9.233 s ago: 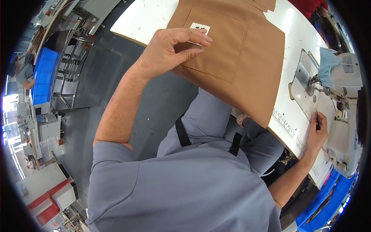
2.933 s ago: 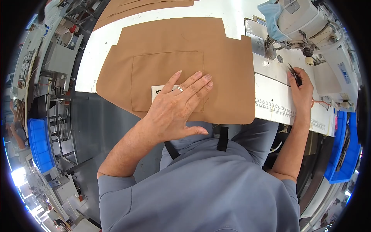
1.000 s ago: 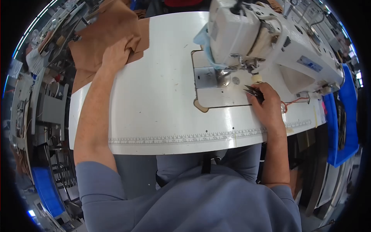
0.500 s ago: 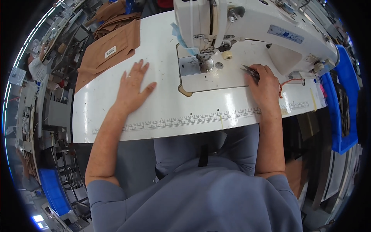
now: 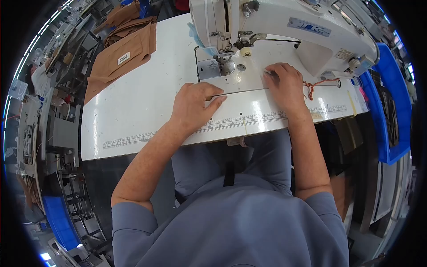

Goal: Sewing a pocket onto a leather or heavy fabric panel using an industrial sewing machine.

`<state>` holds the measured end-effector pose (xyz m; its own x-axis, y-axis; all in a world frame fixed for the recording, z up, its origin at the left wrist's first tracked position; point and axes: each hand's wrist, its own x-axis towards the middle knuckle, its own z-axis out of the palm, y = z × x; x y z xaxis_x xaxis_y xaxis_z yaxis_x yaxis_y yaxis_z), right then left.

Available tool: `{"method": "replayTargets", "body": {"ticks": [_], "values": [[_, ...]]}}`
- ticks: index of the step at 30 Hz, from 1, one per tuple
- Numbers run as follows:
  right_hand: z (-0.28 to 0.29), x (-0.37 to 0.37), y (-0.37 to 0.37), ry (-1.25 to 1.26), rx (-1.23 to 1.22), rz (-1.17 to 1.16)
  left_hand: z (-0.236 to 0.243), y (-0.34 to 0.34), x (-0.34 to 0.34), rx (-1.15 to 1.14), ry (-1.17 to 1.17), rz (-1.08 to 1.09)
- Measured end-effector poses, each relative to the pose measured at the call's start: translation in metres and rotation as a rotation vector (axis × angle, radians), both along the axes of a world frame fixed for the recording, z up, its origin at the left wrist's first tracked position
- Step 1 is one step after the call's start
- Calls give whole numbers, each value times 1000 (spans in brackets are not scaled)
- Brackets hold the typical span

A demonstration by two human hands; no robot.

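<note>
My left hand (image 5: pixel 195 106) is palm down over the front of the white sewing table (image 5: pixel 129 113), left of centre. Its thumb and forefinger stretch right with a gap between them, below the needle plate (image 5: pixel 209 69); nothing shows in its grip. To the right, under the arm of the white sewing machine (image 5: pixel 267 20), my right hand (image 5: pixel 287 86) has its fingers curled around dark thread snips (image 5: pixel 269 72). The snips are mostly hidden and blurred. An orange-red twisted cord (image 5: pixel 310 91) lies just right of that hand.
Brown fabric pieces (image 5: pixel 109 66) with a pale label lie at the table's far left. A printed ruler strip (image 5: pixel 249 119) runs along the front edge. A blue bin (image 5: pixel 387 102) with dark pieces inside stands on the right. A light blue cloth (image 5: pixel 200 40) hangs by the machine head.
My left hand has moved right, from lying spread on the table to near the needle plate's front edge. My right hand has shifted slightly left, its snips now harder to see.
</note>
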<state>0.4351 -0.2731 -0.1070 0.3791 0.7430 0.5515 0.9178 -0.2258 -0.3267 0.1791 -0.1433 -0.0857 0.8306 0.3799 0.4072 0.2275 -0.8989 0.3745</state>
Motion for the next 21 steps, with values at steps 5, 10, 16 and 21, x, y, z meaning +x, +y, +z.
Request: {"method": "replayTargets", "body": {"ticks": [5,10,16,21], "values": [[-2,0,3,17,35,21,-8,31,38,-777,-284,364],[-1,2,4,57,44,29,-22,44,47,-569,-273,425],[-6,4,4,48,23,49,-29,44,46,-203,-200,326],[-4,8,0,-2,-3,-1,-32,39,45,158,1,294]]}}
